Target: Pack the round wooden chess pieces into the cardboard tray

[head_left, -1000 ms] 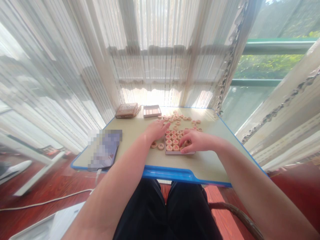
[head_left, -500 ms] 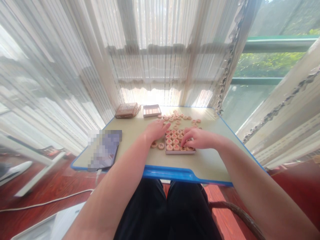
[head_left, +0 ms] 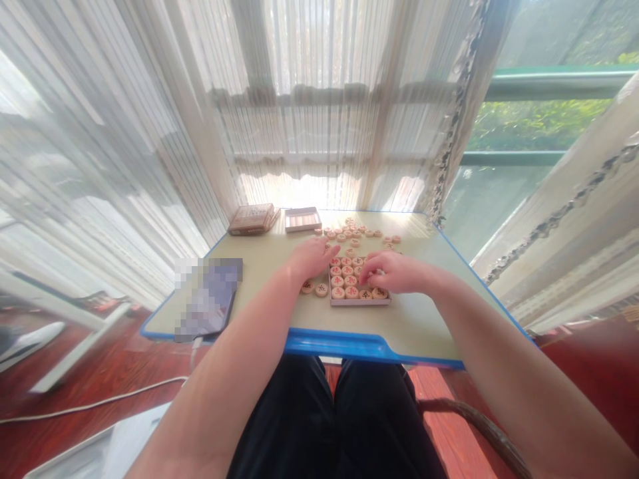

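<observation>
Round wooden Chinese chess pieces (head_left: 351,293) with red and black characters lie in rows in a shallow box (head_left: 359,303) near the table's front. My right hand (head_left: 389,271) hangs over the box's right half, fingers bent down and drawn together among the pieces; what is between the fingertips is hidden. Beside the box's left wall rests my left hand (head_left: 313,258), palm down, thumb apart from the fingers, with no piece visible in it. Two loose chess pieces (head_left: 321,290) lie on the table just below that hand.
More loose pieces (head_left: 349,233) are scattered behind the box on the table (head_left: 269,299). At the back left are a stack of brown boxes (head_left: 252,219) and an open box lid or tray (head_left: 303,220). A tablet-like device (head_left: 230,303), partly pixelated, lies at left with a cable.
My right hand's fingertips have shifted slightly back, away from the box's front row, uncovering the black-marked pieces there. The left hand has stayed in place.
</observation>
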`<state>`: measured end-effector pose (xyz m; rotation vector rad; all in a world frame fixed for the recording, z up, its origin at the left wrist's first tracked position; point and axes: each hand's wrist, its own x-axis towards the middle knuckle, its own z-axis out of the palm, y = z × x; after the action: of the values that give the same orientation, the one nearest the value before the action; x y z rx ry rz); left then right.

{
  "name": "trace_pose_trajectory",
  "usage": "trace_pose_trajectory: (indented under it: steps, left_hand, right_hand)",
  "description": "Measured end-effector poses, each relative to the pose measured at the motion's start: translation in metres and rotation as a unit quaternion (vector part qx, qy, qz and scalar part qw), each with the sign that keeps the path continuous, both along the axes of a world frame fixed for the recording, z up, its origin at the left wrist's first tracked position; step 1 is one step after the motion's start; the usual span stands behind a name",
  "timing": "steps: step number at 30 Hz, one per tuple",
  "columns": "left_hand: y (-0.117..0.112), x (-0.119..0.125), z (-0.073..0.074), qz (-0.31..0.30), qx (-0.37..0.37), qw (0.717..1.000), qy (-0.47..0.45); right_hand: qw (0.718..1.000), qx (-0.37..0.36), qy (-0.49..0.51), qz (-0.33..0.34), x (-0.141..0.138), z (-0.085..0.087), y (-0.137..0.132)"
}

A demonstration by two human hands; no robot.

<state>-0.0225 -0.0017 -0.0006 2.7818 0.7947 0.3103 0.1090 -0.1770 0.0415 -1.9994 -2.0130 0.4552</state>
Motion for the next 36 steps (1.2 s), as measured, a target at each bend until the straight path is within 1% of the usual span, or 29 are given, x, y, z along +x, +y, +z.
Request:
trace_pose_trajectory:
  steps: [3, 5, 6, 10, 12, 14, 17, 20, 22, 25, 27, 30, 32, 34, 36]
  left_hand:
    - [-0.003, -0.003, 0.008, 0.033, 0.037, 0.999, 0.02]
    - [-0.005, -0.007, 0.016, 0.062, 0.066, 0.995, 0.04]
    - [-0.006, -0.01, 0.021, 0.069, 0.069, 0.994, 0.048]
    - [-0.009, -0.023, 0.037, 0.041, 0.027, 0.996, 0.073]
    - [-0.009, -0.028, 0.041, 0.031, -0.011, 0.995, 0.099]
    - [-0.008, -0.031, 0.043, 0.015, -0.054, 0.988, 0.143]
    - [-0.005, -0.034, 0.042, -0.001, -0.085, 0.976, 0.203]
    - [-0.003, -0.034, 0.04, 0.008, -0.101, 0.976, 0.195]
    - [0.0, -0.033, 0.037, 0.025, -0.103, 0.977, 0.184]
    - [0.003, -0.03, 0.032, 0.069, -0.072, 0.976, 0.194]
    - [0.003, -0.029, 0.029, 0.082, -0.065, 0.976, 0.19]
    - [0.004, -0.029, 0.025, 0.081, -0.083, 0.98, 0.162]
    - [0.004, -0.028, 0.023, 0.096, -0.092, 0.981, 0.144]
    - [0.004, -0.028, 0.021, 0.116, -0.098, 0.982, 0.114]
    - [0.005, -0.027, 0.019, 0.131, -0.089, 0.985, 0.064]
  right_hand:
    - [0.999, 0.023, -0.028, -0.039, 0.004, -0.003, 0.003]
    - [0.996, 0.045, -0.052, -0.058, 0.006, -0.005, 0.005]
    - [0.995, 0.057, -0.06, -0.063, 0.007, -0.007, 0.006]
    - [0.993, 0.078, -0.057, -0.067, 0.008, -0.011, 0.008]
    - [0.993, 0.081, -0.052, -0.067, 0.008, -0.012, 0.009]
    - [0.993, 0.082, -0.045, -0.071, 0.008, -0.012, 0.009]
    - [0.993, 0.075, -0.021, -0.088, 0.011, -0.012, 0.009]
    - [0.991, 0.086, 0.0, -0.106, 0.015, -0.014, 0.011]
    - [0.985, 0.127, -0.015, -0.119, 0.017, -0.015, 0.012]
    - [0.967, 0.201, -0.045, -0.148, 0.019, -0.016, 0.013]
    - [0.961, 0.226, -0.041, -0.154, 0.018, -0.016, 0.013]
    - [0.968, 0.225, -0.022, -0.107, 0.014, -0.016, 0.011]
    - [0.976, 0.206, -0.019, -0.071, 0.012, -0.016, 0.01]
    - [0.982, 0.18, -0.021, -0.055, 0.011, -0.016, 0.01]
    - [0.986, 0.158, -0.021, -0.049, 0.012, -0.017, 0.01]
